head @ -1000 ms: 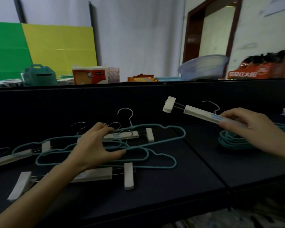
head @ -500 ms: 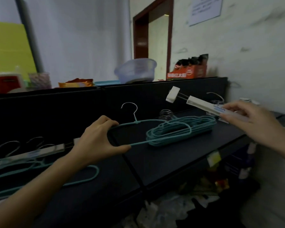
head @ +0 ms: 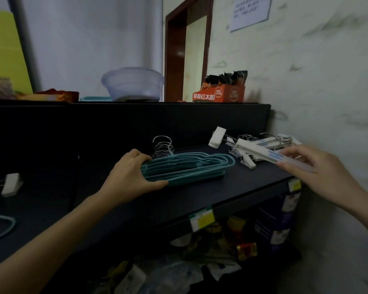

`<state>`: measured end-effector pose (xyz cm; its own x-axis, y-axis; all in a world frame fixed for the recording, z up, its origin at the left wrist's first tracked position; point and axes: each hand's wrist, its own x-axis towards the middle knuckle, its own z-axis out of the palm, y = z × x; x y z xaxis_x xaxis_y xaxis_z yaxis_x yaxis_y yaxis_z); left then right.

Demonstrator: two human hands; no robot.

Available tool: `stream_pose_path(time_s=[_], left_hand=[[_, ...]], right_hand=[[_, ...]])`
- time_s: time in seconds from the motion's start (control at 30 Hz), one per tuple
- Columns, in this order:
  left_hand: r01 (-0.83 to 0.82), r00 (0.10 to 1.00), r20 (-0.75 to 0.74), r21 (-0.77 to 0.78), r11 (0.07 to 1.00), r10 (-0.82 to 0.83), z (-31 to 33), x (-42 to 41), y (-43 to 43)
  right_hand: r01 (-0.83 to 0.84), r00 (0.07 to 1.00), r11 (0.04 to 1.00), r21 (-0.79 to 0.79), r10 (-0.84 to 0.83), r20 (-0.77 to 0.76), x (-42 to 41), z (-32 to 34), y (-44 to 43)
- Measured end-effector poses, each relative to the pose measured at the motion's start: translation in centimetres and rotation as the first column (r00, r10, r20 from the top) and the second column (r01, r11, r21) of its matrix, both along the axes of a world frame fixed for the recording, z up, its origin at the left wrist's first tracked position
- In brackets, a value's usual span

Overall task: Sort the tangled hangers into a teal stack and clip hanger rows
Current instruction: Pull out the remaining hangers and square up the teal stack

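A stack of teal wire hangers [head: 191,167] lies on the dark shelf [head: 232,187], with silver hooks [head: 163,145] bunched at its back. My left hand [head: 132,177] grips the stack's left end, thumb under and fingers over the top hanger. My right hand [head: 319,168] holds a white clip hanger [head: 253,149] by its bar, above the shelf; its white clip [head: 217,137] points left. Under and behind it lies a pile of white clip hangers [head: 261,145] at the shelf's right end.
At the far left edge sit another white clip [head: 11,184] and a loose teal hanger [head: 0,227]. The upper ledge carries a clear plastic bowl [head: 133,83] and an orange snack box [head: 219,93]. A wall [head: 317,81] closes the right side. Packaged goods fill the space below the shelf.
The view swung right. My left hand carried the teal hanger onto the stack and now rests on the stack's left end. My right hand brought the clip hanger over the clip hanger pile.
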<state>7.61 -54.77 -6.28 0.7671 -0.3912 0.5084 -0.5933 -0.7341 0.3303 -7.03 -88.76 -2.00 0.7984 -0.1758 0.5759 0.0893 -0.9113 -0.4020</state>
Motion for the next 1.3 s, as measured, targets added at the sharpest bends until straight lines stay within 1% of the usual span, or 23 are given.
stream_pose_path(time_s=[0.13, 0.23, 0.3, 0.4, 0.47, 0.53, 0.67, 0.8, 0.87, 1.0, 1.1, 1.17, 1.3], left_hand=[[-0.074, 0.997, -0.02, 0.014, 0.997, 0.074, -0.2, 0.9, -2.1], [-0.13, 0.991, -0.015, 0.058, 0.99, 0.131, -0.4, 1.7, -2.8], [-0.168, 0.985, -0.027, 0.104, 0.98, 0.172, -0.4, 2.3, -3.1], [-0.202, 0.97, -0.087, 0.214, 0.956, 0.225, -0.1, 2.6, -3.4], [-0.223, 0.961, -0.079, 0.34, 0.913, 0.264, 0.4, 2.9, -3.8], [-0.21, 0.965, -0.06, 0.418, 0.884, 0.257, 1.2, 3.3, -4.5], [-0.142, 0.986, -0.03, 0.378, 0.915, 0.165, 2.7, 4.4, -7.4], [-0.101, 0.992, -0.023, 0.4, 0.911, 0.121, 3.7, 6.0, -11.9], [-0.097, 0.994, -0.012, 0.386, 0.917, 0.111, 4.0, 6.9, -14.3], [-0.101, 0.994, 0.0, 0.368, 0.924, 0.109, 4.4, 8.6, -18.3], [-0.115, 0.993, 0.023, 0.353, 0.928, 0.114, 4.7, 9.5, -20.5], [-0.131, 0.991, 0.038, 0.345, 0.929, 0.126, 4.9, 10.1, -21.8], [-0.186, 0.982, 0.031, 0.318, 0.93, 0.186, 4.8, 10.5, -24.1]], right_hand=[[-0.02, 0.999, 1.0, 0.005, 0.02, -0.04, 0.7, -0.5, -2.6], [-0.063, 0.996, 0.998, 0.014, 0.063, -0.068, 1.6, -0.9, -4.3], [-0.105, 0.993, 0.994, 0.028, 0.107, -0.052, 2.4, -1.1, -5.1], [-0.141, 0.989, 0.989, 0.037, 0.142, -0.031, 4.0, -1.4, -6.3], [-0.155, 0.987, 0.987, 0.032, 0.156, -0.039, 5.3, -1.5, -7.3], [-0.181, 0.982, 0.983, 0.018, 0.182, -0.055, 7.0, -1.4, -8.4], [-0.198, 0.978, 0.98, 0.029, 0.199, -0.057, 11.2, -1.0, -11.0], [-0.183, 0.981, 0.981, -0.059, 0.178, -0.082, 14.8, 0.0, -14.6], [-0.174, 0.982, 0.98, -0.096, 0.166, -0.087, 16.0, 0.3, -16.5], [-0.159, 0.983, 0.976, -0.152, 0.141, -0.119, 18.5, 0.5, -20.4], [-0.169, 0.978, 0.971, -0.166, 0.145, -0.149, 20.5, 0.5, -22.7], [-0.193, 0.972, 0.963, -0.188, 0.162, -0.17, 22.0, 0.6, -24.0], [-0.289, 0.938, 0.925, -0.245, 0.224, -0.263, 25.4, 1.3, -25.8]])
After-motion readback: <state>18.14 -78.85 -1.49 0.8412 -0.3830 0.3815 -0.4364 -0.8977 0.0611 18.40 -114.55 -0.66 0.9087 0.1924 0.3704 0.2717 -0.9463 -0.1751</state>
